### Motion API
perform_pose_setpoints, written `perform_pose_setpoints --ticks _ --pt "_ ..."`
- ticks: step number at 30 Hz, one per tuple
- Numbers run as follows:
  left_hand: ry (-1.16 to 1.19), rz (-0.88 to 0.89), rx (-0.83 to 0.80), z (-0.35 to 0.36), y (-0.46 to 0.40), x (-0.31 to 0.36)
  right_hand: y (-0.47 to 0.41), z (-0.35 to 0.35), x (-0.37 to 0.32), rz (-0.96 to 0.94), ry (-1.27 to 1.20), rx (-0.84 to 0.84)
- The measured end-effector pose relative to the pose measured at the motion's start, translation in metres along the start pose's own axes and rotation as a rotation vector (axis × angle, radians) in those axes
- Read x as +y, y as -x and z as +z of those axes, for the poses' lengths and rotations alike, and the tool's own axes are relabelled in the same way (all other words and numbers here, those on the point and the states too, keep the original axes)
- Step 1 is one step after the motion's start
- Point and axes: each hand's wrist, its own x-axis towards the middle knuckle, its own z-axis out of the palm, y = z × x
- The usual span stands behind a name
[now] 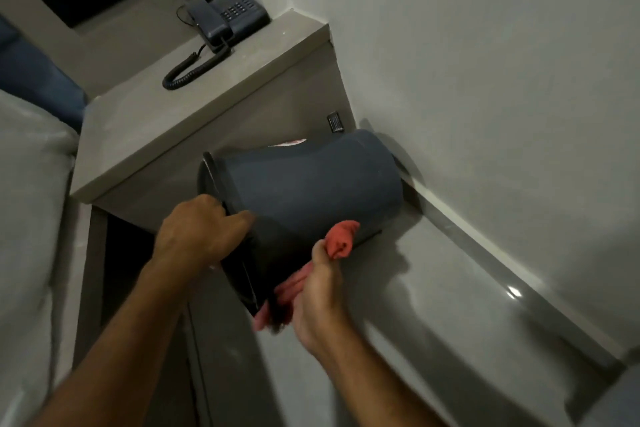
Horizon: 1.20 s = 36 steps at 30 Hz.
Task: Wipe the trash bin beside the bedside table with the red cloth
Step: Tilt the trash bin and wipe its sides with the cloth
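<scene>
My right hand (320,282) pinches the crumpled red cloth (341,239) against the lower side of the dark grey plastic trash bin (311,184). My left hand (204,230) clamps the bin's rim, bin tipped sideways. At 12 o'clock: grey bedside table (166,135), dark corded telephone (227,15).

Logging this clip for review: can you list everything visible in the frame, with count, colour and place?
trash bin: one, dark grey, tipped on its side, beside the bedside table
red cloth: one, red, bunched against the bin's lower side
bedside table: one, grey-beige, left of the bin
telephone: one, dark, corded, on the table's back corner
wall: white, right
left hand: grips the bin's rim
right hand: holds the cloth
</scene>
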Motion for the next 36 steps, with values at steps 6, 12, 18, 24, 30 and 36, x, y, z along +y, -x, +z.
perform_pose_setpoints --ticks 6,12,18,24,30,36 --pt "0.017 0.018 0.062 -0.004 0.012 -0.01 -0.051 -0.017 -0.089 -0.363 0.112 0.345" --pt "0.119 0.022 0.207 -0.013 0.02 -0.001 -0.006 0.025 -0.072 -0.79 1.039 0.318" --pt "0.083 0.045 0.21 -0.016 0.03 0.008 0.008 0.03 -0.082 -1.004 1.488 0.291" --pt "-0.046 0.054 0.181 -0.02 0.041 0.022 -0.022 0.01 -0.125 -0.706 1.354 0.426" --pt "-0.287 0.181 0.287 -0.022 0.052 0.046 0.005 0.007 -0.062 -1.206 1.06 -0.134" --pt "-0.378 0.287 0.144 -0.016 0.054 0.057 -0.036 -0.103 -0.072 -0.422 0.912 0.362"
